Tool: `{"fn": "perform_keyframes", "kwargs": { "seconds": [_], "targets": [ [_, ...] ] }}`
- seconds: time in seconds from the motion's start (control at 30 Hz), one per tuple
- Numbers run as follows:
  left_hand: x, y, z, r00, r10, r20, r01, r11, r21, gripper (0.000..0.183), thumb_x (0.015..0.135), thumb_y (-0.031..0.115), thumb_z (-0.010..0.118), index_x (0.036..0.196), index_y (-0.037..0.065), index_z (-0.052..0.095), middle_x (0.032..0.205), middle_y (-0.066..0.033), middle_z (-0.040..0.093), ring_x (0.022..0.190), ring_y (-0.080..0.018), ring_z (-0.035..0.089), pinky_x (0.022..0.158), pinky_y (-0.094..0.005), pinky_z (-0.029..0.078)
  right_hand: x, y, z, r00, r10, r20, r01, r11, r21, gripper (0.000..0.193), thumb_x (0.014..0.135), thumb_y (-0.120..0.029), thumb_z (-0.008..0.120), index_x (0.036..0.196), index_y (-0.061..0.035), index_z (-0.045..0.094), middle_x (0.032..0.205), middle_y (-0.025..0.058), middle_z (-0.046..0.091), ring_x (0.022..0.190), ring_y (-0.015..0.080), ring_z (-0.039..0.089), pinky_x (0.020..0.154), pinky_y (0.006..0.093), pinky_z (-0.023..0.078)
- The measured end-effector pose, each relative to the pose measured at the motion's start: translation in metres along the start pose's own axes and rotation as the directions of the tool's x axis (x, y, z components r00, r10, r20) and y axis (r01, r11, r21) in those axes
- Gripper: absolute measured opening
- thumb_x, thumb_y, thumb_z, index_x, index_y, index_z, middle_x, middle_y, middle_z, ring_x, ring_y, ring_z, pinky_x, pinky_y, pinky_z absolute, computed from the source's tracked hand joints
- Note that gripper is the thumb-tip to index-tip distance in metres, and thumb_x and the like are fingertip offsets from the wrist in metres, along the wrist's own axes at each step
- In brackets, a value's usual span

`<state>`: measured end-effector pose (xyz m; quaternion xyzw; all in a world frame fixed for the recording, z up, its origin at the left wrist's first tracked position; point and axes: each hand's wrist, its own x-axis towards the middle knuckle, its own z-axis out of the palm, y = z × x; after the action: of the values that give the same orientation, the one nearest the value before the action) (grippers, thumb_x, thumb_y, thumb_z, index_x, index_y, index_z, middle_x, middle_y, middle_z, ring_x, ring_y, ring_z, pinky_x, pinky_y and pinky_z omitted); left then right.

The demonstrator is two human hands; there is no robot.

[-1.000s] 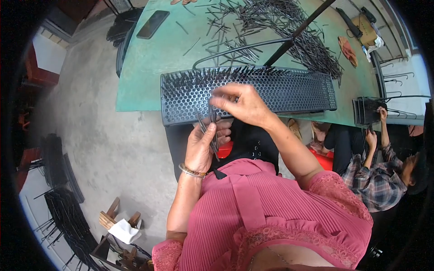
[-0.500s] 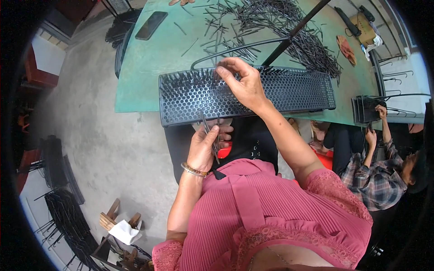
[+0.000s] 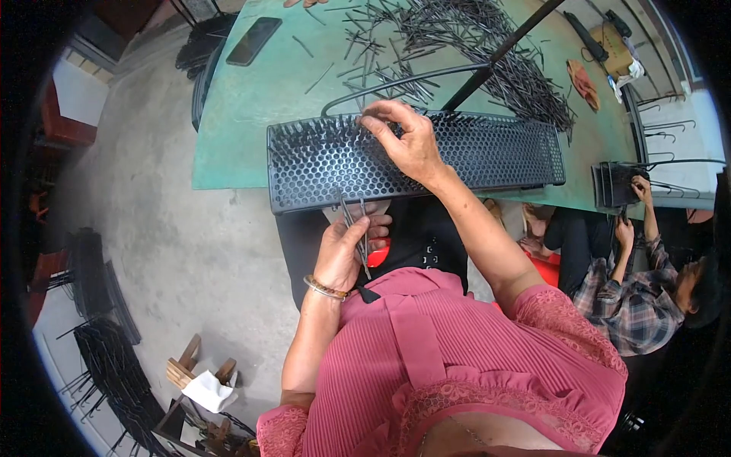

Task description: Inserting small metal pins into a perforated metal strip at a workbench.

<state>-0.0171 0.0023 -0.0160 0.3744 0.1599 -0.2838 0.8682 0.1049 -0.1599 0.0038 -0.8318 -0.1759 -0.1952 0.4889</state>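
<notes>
A long black perforated metal rack point(image 3: 487, 160) lies across the table's near edge and my lap. Thin black rods point(image 3: 308, 135) stand upright in many holes at its left part and along its far edge. My right hand point(image 3: 407, 141) reaches over the rack, thumb and fingers pinched at a rod among the standing ones; the fingertips partly hide it. Below the rack's near side, my left hand point(image 3: 343, 247) is closed around a few loose thin rods point(image 3: 352, 221), which point up toward the rack's underside.
A big pile of loose rods point(image 3: 457, 38) covers the far part of the green table point(image 3: 236, 129), beside a phone point(image 3: 253, 41). A slanted black bar point(image 3: 499, 53) rises behind the rack. At right, another person point(image 3: 628, 297) handles a smaller black rack point(image 3: 613, 184).
My right hand has shifted slightly left and its fingertips have come down closer to the standing rods. My left hand stays in place with its rods, which have moved slightly.
</notes>
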Motion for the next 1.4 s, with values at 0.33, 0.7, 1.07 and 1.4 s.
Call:
{"fn": "perform_keyframes", "kwargs": {
  "seconds": [0.33,0.7,1.07,1.4],
  "targets": [
    [-0.003,0.002,0.000,0.997,-0.009,0.079,0.010,1.000,-0.014,0.034,0.094,0.013,0.050,0.122,-0.006,0.043,0.106,-0.0229,0.061,0.089,-0.0240,0.064,0.080,-0.0342,0.055,-0.003,-0.005,0.003,0.989,-0.147,0.027,0.149,0.980,-0.132,0.015,0.077,-0.007,0.069,0.091,-0.0027,0.065,0.086,0.0101,0.066,0.080,0.0244,0.062,0.075,0.0329,0.047],
    [-0.004,0.004,0.004,0.997,-0.017,0.079,0.016,1.000,0.017,0.030,0.095,0.012,0.048,0.119,-0.004,0.044,0.106,-0.0216,0.061,0.085,-0.0220,0.064,0.077,-0.0311,0.055,-0.001,-0.007,0.006,0.951,-0.306,0.037,0.303,0.909,-0.285,0.014,0.077,-0.009,0.069,0.089,-0.0026,0.065,0.091,0.0081,0.065,0.084,0.0248,0.059,0.076,0.0345,0.044],
    [0.000,0.009,0.006,0.989,0.018,0.144,-0.017,1.000,-0.006,0.035,0.096,0.015,0.048,0.122,-0.008,0.043,0.113,-0.0216,0.058,0.099,-0.0261,0.061,0.086,-0.0362,0.052,-0.003,-0.012,0.007,0.941,-0.337,0.021,0.329,0.899,-0.290,0.014,0.077,-0.014,0.069,0.085,-0.0030,0.067,0.091,0.0077,0.063,0.082,0.0254,0.057,0.074,0.0370,0.043],
    [-0.007,0.023,0.019,0.952,-0.080,0.296,0.040,0.989,0.140,0.033,0.095,0.018,0.050,0.116,-0.008,0.049,0.104,-0.0168,0.062,0.088,-0.0207,0.063,0.080,-0.0347,0.054,-0.026,-0.048,-0.026,0.563,0.395,0.726,-0.754,0.606,0.255,0.025,0.085,-0.021,0.066,0.086,0.0036,0.067,0.076,0.0002,0.061,0.073,0.0056,0.052,0.063,0.0223,0.044]
  ]
}}
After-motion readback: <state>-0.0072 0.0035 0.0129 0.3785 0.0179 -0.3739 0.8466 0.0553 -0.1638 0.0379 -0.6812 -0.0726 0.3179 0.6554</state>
